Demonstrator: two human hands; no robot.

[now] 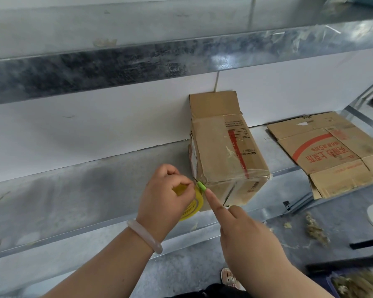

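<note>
Low in the middle of the frame, the left hand (166, 194) grips a yellow round tool (193, 208) (green tip (201, 187) at the box (228, 158) corner). The right hand (246, 237) holds nothing; one straight finger touches the tip.

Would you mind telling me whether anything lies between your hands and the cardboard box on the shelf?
Nothing visible does. The left hand holds a yellow tool right at the cardboard box's near corner, and the right hand touches the tool's green tip with its index finger. The flattened carton lies apart, to the right.
</note>
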